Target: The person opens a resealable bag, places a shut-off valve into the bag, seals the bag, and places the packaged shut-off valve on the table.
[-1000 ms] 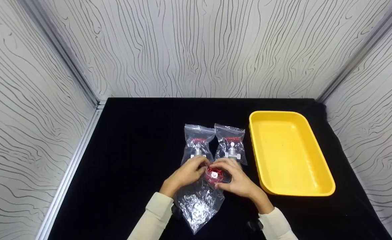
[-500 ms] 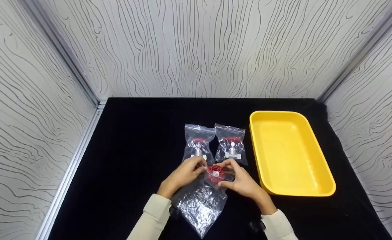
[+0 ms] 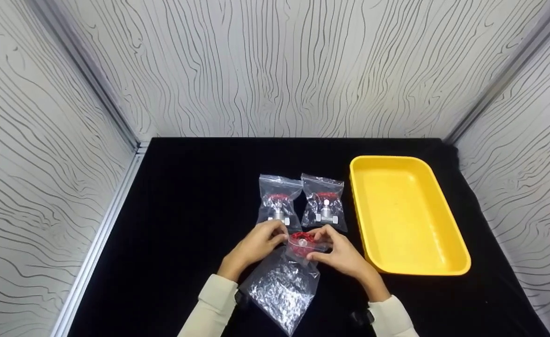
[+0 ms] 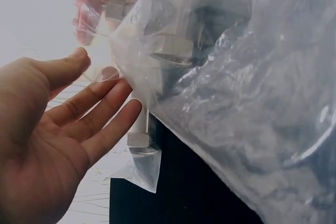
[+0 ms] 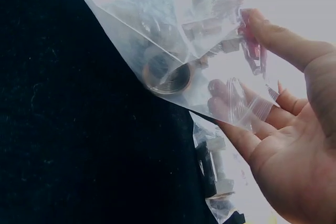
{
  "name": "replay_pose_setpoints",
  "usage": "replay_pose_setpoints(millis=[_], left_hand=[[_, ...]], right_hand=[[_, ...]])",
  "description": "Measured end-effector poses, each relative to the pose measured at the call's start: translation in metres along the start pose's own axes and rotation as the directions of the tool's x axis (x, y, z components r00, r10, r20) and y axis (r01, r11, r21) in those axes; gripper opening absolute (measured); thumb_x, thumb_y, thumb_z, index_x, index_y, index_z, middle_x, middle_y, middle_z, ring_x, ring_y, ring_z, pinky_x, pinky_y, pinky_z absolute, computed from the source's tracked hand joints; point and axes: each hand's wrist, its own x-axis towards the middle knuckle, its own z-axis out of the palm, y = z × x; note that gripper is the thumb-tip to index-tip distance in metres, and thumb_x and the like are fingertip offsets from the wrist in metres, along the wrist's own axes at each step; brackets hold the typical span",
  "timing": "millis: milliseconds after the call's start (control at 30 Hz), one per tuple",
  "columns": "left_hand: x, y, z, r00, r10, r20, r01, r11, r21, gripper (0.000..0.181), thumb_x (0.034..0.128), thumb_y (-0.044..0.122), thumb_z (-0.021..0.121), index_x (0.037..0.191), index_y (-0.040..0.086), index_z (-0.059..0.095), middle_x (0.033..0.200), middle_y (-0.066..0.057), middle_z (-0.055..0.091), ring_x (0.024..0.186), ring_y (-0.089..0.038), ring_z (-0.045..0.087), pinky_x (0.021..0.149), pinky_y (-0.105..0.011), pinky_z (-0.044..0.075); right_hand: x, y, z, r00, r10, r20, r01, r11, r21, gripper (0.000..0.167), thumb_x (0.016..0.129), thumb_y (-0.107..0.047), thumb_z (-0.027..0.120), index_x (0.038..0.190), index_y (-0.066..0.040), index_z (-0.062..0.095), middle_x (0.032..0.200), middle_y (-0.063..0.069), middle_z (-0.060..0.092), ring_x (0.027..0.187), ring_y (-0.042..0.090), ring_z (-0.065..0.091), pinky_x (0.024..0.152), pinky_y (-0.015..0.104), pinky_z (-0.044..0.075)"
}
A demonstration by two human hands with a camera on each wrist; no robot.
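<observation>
A clear zip bag (image 3: 282, 288) lies between my hands, its lower part spread towards me. Inside its mouth end stands a metal valve (image 4: 178, 9) with a red handwheel (image 3: 301, 238). My left hand (image 3: 259, 242) pinches the bag's edge on the left of the wheel. On the other side my right hand (image 3: 343, 252) holds the zip edge. In the right wrist view its thumb lies against the red wheel, and its other fingers are behind the plastic. The valve's threaded opening (image 5: 170, 80) shows through the bag there.
Two more bagged valves with red handwheels, a left one (image 3: 277, 201) and a right one (image 3: 324, 203), lie just beyond my hands. A yellow tray (image 3: 364, 224) stands to the right on the black cloth (image 3: 195, 196). Patterned walls (image 3: 275, 70) enclose the table.
My right fingers have shifted from around the handwheel to the bag's edge at its right. The bag's mouth has come up over part of the wheel, and its lower end has swung slightly right.
</observation>
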Motion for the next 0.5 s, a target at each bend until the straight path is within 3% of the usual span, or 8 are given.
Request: replay_pose_setpoints(millis=[200,300,500], left_hand=[[-0.002,-0.0008,-0.0012,1.0,-0.003,-0.002,0.003,1.0,-0.022,0.006,0.1026,0.017,0.07,0.1,0.011,0.071,0.1,-0.003,0.072,0.095,-0.01,0.065,0.089,-0.028,0.059],[-0.0024,-0.0017,-0.0014,1.0,-0.008,0.0,0.008,1.0,-0.02,0.007,0.1026,0.017,0.07,0.101,0.01,0.071,0.101,-0.003,0.072,0.095,-0.009,0.064,0.089,-0.028,0.058],[-0.0033,-0.0025,-0.0018,1.0,0.017,-0.024,-0.017,1.0,-0.008,0.011,0.1022,0.018,0.07,0.102,0.007,0.073,0.101,-0.006,0.073,0.096,-0.012,0.065,0.088,-0.03,0.06]], right_hand=[[-0.0034,0.0025,-0.003,0.999,-0.022,0.03,0.024,0.996,-0.081,0.029,0.092,-0.028,0.085,0.098,-0.009,0.063,0.128,0.02,0.073,0.107,0.022,0.074,0.091,0.029,0.062],[-0.0042,0.0036,-0.0051,0.997,-0.034,0.068,0.038,0.998,-0.056,0.02,0.095,-0.022,0.082,0.098,-0.008,0.068,0.128,0.023,0.072,0.102,0.013,0.071,0.086,0.025,0.062],[-0.0053,0.0052,-0.0091,0.996,-0.065,0.053,0.065,0.998,0.002,0.005,0.094,-0.002,0.077,0.095,0.002,0.075,0.128,0.03,0.068,0.114,0.017,0.068,0.095,0.022,0.061]])
